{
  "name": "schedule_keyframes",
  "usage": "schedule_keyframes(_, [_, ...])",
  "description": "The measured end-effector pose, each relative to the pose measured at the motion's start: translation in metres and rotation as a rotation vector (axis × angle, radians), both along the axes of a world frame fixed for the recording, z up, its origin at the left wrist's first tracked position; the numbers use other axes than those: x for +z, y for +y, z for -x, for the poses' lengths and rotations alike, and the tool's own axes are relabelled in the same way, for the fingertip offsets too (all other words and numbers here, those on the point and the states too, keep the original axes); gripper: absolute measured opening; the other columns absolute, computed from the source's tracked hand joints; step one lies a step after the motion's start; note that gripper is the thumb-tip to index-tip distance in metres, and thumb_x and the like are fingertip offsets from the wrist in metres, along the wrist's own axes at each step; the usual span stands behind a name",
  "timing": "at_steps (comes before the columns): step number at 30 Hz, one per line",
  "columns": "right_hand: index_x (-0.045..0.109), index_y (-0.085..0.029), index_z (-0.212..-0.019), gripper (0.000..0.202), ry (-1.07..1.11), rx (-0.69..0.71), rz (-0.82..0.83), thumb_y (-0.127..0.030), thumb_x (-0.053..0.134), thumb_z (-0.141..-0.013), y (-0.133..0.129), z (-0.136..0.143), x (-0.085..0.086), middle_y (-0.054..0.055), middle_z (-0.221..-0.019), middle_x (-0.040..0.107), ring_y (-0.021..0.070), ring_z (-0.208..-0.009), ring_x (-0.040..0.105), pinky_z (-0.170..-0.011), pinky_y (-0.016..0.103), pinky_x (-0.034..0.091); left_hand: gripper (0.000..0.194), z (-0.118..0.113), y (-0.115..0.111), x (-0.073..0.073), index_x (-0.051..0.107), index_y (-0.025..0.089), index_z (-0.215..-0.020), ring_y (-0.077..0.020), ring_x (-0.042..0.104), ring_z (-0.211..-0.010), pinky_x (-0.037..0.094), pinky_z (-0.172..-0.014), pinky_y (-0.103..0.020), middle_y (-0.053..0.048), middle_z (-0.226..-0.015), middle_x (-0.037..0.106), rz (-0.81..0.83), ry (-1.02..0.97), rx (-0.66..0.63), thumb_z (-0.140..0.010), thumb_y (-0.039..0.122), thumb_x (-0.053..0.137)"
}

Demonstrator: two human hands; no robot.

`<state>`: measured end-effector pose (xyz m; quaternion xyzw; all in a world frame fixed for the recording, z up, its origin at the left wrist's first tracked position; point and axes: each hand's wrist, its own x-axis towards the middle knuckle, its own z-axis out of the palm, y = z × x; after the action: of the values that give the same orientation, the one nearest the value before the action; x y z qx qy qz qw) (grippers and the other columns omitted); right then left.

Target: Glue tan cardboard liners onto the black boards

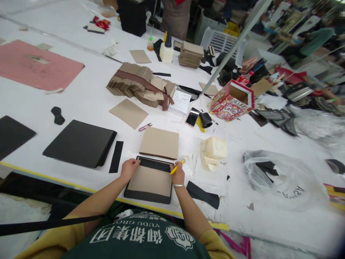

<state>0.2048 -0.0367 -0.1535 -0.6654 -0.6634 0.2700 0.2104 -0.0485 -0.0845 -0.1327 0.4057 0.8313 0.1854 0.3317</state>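
Note:
In front of me lies a black panel [147,195] with a tan cardboard sheet [151,181] on it. A black strip [155,164] runs across its far end. My left hand [129,169] is closed in a pinch at the strip's left end. My right hand [178,175] is closed around a yellow-handled brush [178,167], bristles pointing up and away, and its fingers meet the strip's right end. Just beyond the panel is a stack of tan cardboard sheets [159,142]. To the right stands a cream, glue-crusted container [214,149].
Black panels [81,144] are stacked at left beside a loose black strip [116,157]. More black strips [203,194] lie right of my hand. Farther off are small pink-handled snips [145,127], a phone [192,117], a tied cardboard bundle [140,84] and a red patterned box [231,100].

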Motion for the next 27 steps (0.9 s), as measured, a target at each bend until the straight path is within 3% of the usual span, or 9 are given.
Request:
schedule_keyframes(7, [0.042,-0.019,-0.098,0.024,-0.014,-0.033,0.006,-0.031,0.048,-0.079,0.001,0.001,-0.007,-0.002,-0.068,0.057,0.0154,-0.061,0.058,-0.061,0.024,0.042,0.035,0.000,0.000,-0.009,0.057,0.019,-0.062,-0.0168,0.054,-0.058,0.031,-0.054,-0.025,-0.001,-0.056,0.059,0.051,0.014,0.010,-0.072,0.051,0.046])
schedule_keyframes(17, [0.041,-0.021,-0.095,0.022,0.034,-0.100,0.038,-0.032,0.047,-0.078,0.001,0.004,0.002,-0.002,-0.067,0.056,0.0160,-0.058,0.056,-0.057,0.025,0.040,0.033,-0.003,-0.001,-0.003,0.057,0.019,-0.062,-0.0179,0.056,-0.063,0.032,-0.055,-0.024,-0.002,-0.061,0.061,0.037,0.034,0.010,-0.073,0.048,0.044])
schedule_keyframes(23, [0.041,-0.020,-0.098,0.024,0.011,-0.115,0.025,-0.034,0.047,-0.079,-0.001,0.007,-0.006,-0.001,-0.071,0.058,0.0159,-0.062,0.057,-0.058,0.024,0.040,0.033,-0.003,-0.002,-0.008,0.056,0.019,-0.062,-0.0175,0.055,-0.062,0.032,-0.056,-0.024,-0.003,-0.061,0.060,0.024,0.047,-0.012,-0.075,0.047,0.043])
schedule_keyframes(27, [0.045,-0.017,-0.099,0.023,-0.085,-0.044,-0.025,-0.033,0.045,-0.081,0.000,0.007,-0.014,0.002,-0.077,0.058,0.0155,-0.068,0.057,-0.061,0.024,0.041,0.033,-0.001,0.001,-0.008,0.055,0.019,-0.062,-0.0172,0.055,-0.062,0.032,-0.056,-0.025,-0.003,-0.061,0.060,0.039,0.091,-0.048,-0.077,0.045,0.042])
